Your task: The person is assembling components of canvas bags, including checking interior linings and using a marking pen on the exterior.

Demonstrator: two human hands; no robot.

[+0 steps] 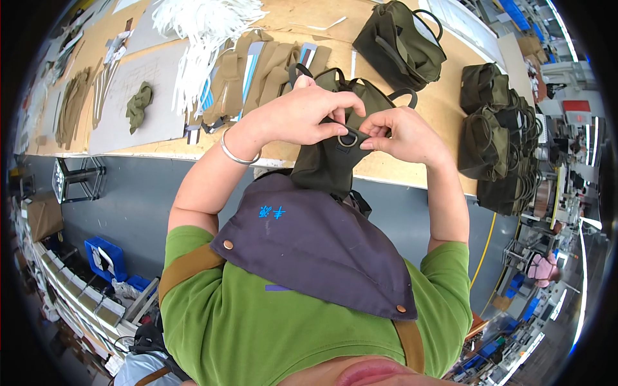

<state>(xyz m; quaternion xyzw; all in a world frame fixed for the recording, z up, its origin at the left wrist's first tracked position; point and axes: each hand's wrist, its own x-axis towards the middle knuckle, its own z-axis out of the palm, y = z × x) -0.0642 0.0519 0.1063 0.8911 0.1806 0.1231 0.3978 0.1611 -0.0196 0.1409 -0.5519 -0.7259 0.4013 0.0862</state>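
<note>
A dark olive fabric bag (322, 168) with loop handles lies at the table's near edge, partly against my apron. My left hand (313, 110) pinches the bag's upper edge beside a metal ring (348, 139), its thumb and fingers closed on the cloth. On the ring's other side my right hand (400, 134) grips the same edge between thumb and fingertips. The ring hangs from a small tab between both hands. My hands cover part of the bag's opening.
Another olive bag (402, 48) stands at the back. Several finished-looking bags (483, 141) are stacked at the right. White strips (199, 26), brown fabric pieces (225, 80) and a crumpled olive cloth (139, 107) lie on the left. A metal stool (78, 180) stands below the table.
</note>
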